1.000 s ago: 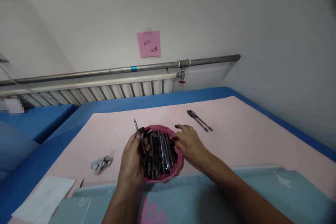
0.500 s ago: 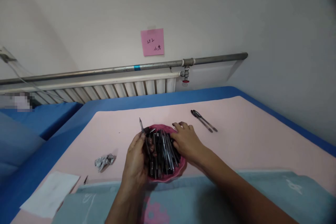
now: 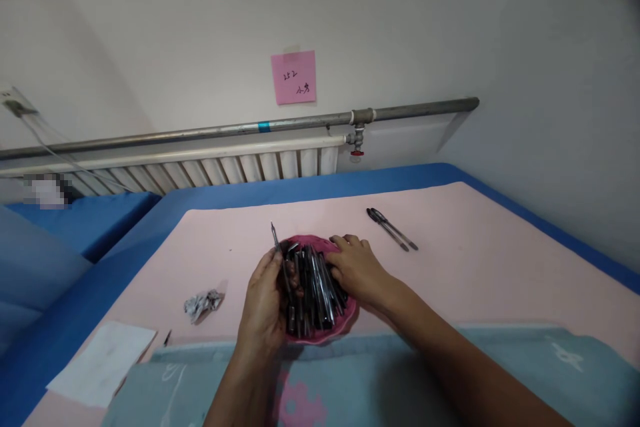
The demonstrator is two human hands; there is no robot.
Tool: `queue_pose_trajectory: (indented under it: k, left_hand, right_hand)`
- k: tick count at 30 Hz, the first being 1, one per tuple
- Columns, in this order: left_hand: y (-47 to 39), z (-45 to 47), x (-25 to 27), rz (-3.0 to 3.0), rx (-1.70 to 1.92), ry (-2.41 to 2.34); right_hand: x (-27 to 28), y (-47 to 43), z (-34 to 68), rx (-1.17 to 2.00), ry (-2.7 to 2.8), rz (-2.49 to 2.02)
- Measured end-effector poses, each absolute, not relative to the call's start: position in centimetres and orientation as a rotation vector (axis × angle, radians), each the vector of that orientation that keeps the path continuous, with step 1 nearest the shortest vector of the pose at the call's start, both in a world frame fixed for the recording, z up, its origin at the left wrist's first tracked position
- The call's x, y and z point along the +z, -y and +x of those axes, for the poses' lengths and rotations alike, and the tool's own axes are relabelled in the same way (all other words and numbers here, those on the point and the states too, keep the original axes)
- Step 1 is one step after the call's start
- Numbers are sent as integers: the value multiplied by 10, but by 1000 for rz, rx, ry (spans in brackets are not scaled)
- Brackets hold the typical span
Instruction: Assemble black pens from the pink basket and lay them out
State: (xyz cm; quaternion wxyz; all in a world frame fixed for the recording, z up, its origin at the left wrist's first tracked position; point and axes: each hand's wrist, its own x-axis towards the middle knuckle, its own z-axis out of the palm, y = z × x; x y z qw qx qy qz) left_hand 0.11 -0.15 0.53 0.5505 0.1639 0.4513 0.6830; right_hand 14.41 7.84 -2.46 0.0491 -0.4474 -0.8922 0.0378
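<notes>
A round pink basket (image 3: 345,325) packed with dark and clear pens (image 3: 320,287) sits at the near middle of the pink sheet. At its left side is my left hand (image 3: 264,297), closed on a pen (image 3: 275,235) whose pointed metal tip sticks up past the fingers. Its dark-stained fingertips reach inside over the other pens. My right hand (image 3: 360,270) rests at the basket's right rim, fingers curled over the edge; their tips are partly hidden. Two capped pens (image 3: 393,230) lie side by side on the sheet, right of the basket.
Left of the basket lie a crumpled grey tissue (image 3: 203,305), a white paper (image 3: 103,363) and a small dark pen tip (image 3: 167,337). A blue-green cloth (image 3: 505,360) covers the near edge. A radiator (image 3: 240,169) and metal pipe (image 3: 200,133) run along the wall behind.
The whole view has shifted slightly, so everything sits a little to the right. Both hands keep nearly the same places at the basket.
</notes>
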Motion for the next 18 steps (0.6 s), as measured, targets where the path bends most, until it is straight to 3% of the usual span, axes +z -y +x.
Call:
queue_pose_trajectory:
  k: [18]
  left_hand:
    - [2, 0, 3, 399, 1610, -1077]
  right_hand:
    - [-20, -78, 142, 266, 2702, -1428]
